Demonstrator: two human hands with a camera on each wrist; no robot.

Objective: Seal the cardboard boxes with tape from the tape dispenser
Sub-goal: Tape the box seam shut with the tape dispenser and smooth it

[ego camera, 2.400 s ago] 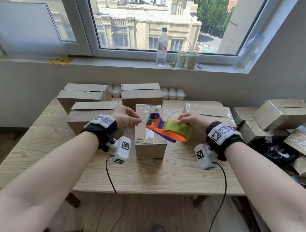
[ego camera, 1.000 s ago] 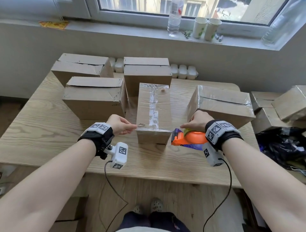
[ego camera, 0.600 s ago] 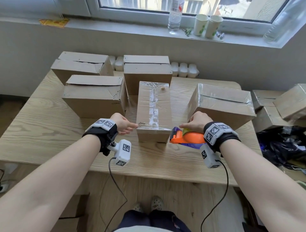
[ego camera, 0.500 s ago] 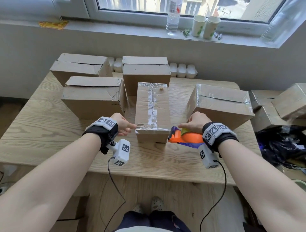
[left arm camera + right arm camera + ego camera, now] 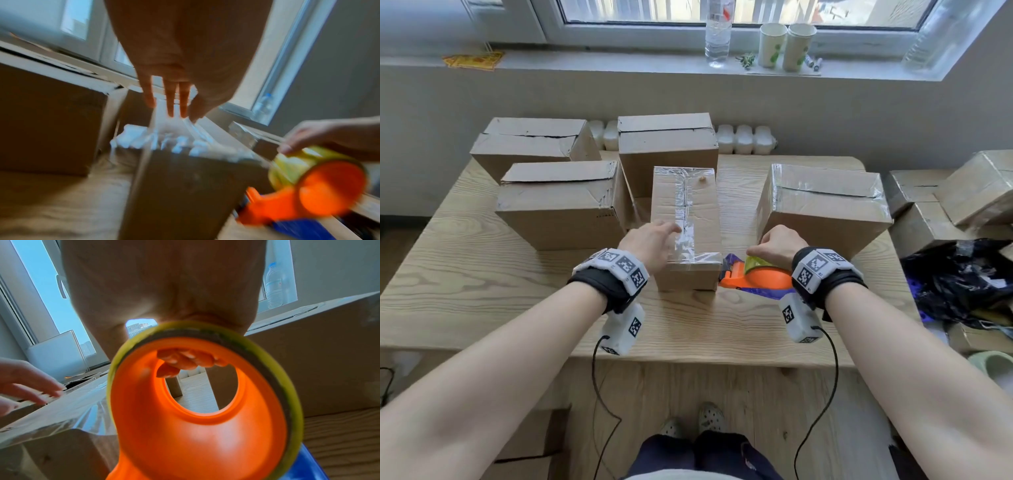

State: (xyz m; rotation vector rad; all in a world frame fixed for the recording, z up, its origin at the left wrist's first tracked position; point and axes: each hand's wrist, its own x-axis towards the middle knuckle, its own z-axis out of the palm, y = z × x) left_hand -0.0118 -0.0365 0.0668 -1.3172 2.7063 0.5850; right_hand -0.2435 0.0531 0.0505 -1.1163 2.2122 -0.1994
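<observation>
A narrow cardboard box (image 5: pixel 702 209) stands in the table's middle, with clear tape along its top seam and across its near edge. My left hand (image 5: pixel 654 240) lies on the box top, fingers (image 5: pixel 170 100) straight on the tape. My right hand (image 5: pixel 777 245) grips the orange tape dispenser (image 5: pixel 756 279) by its yellow-green roll (image 5: pixel 287 386), held low against the box's right near corner (image 5: pixel 68 423). The fingers (image 5: pixel 185 360) curl through the roll's core.
Three unsealed boxes (image 5: pixel 561 202) stand left and behind. A taped box (image 5: pixel 822 209) is close on the right. More boxes (image 5: pixel 962 192) and a dark bag (image 5: pixel 962 277) lie off the table's right edge. A bottle (image 5: pixel 717 32) and cups (image 5: pixel 786 46) stand on the sill.
My left hand rose from the box's left near side onto its top and now presses the tape. The dispenser stays at the box's right corner.
</observation>
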